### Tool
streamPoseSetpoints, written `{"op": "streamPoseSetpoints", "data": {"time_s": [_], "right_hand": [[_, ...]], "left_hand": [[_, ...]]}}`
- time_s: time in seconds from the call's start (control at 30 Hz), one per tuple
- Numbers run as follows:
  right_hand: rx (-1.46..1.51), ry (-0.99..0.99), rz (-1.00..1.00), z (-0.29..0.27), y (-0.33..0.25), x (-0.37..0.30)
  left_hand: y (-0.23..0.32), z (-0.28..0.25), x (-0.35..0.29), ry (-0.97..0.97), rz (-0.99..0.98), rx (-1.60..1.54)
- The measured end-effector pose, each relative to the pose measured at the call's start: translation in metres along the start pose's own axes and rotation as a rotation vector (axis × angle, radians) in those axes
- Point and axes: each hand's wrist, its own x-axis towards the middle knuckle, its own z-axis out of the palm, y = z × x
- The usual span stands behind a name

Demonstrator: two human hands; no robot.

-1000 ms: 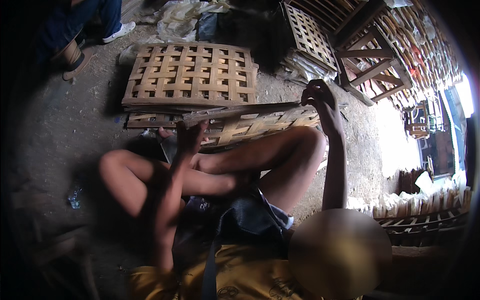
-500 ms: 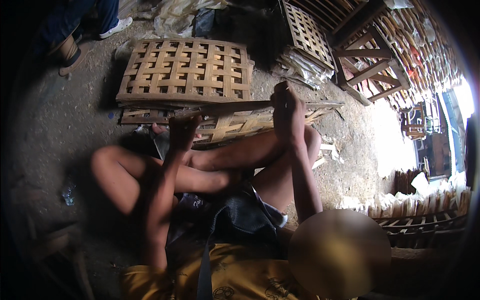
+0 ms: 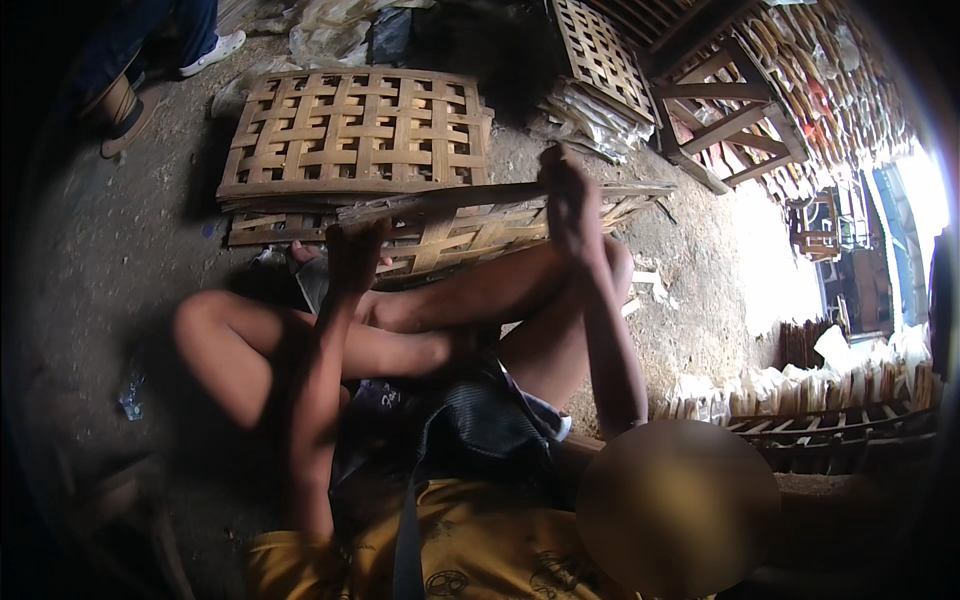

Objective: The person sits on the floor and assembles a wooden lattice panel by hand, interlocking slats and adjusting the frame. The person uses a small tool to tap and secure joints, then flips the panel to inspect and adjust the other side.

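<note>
A long wooden strip (image 3: 450, 200) lies across in front of me, along the upper edge of a tilted woven bamboo panel (image 3: 470, 240). I cannot tell whether the strip is fixed to that panel. At its left end my left hand (image 3: 355, 255) is closed in shadow, with the fingers partly hidden. My right hand (image 3: 573, 205) is closed round the strip's right end, its fist raised above my bent knee. Behind the strip, a stack of flat woven bamboo panels (image 3: 355, 130) with open square gaps lies on the ground.
Another person's legs and shoes (image 3: 213, 52) show at the far left. More woven panels (image 3: 605, 60) lie on crumpled plastic sheeting (image 3: 590, 125) beside a wooden frame (image 3: 730, 130). On the right stands a packed row of pale pieces (image 3: 830, 385). Plastic litter (image 3: 131, 395) lies on the left floor.
The whole view has shifted slightly, moving the scene left and up. My left hand has dropped a little away from the strip's left end; the right fist keeps its place on it.
</note>
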Motion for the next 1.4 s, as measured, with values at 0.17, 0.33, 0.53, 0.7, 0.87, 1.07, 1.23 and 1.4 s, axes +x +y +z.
{"op": "streamPoseSetpoints", "data": {"time_s": [0.17,0.33,0.53,0.7,0.87,1.07,1.23,1.4], "right_hand": [[0.251,0.016,0.149,0.003,-0.015,0.002],[0.455,0.076,0.249,-0.016,0.020,0.010],[0.358,0.076,0.217,0.042,-0.044,0.002],[0.545,0.208,0.321,-0.003,-0.029,0.018],[1.086,-0.024,0.401,-0.006,-0.020,0.032],[0.755,0.124,0.322,0.023,-0.042,0.031],[0.543,0.252,0.433,0.003,-0.015,0.039],[0.728,0.304,0.380,0.022,-0.025,0.031]], "left_hand": [[-0.019,-0.019,-0.001,-0.042,0.014,0.027],[-0.019,-0.011,-0.005,0.016,0.016,-0.105],[-0.033,-0.032,0.006,-0.080,0.308,0.443],[-0.023,-0.010,0.001,0.001,0.175,0.066],[-0.002,-0.010,-0.002,0.081,0.083,-0.001],[-0.011,-0.010,0.000,0.034,0.206,0.096],[-0.012,-0.007,-0.005,0.061,0.085,-0.003],[-0.040,-0.014,0.002,0.035,0.261,-0.015]]}}
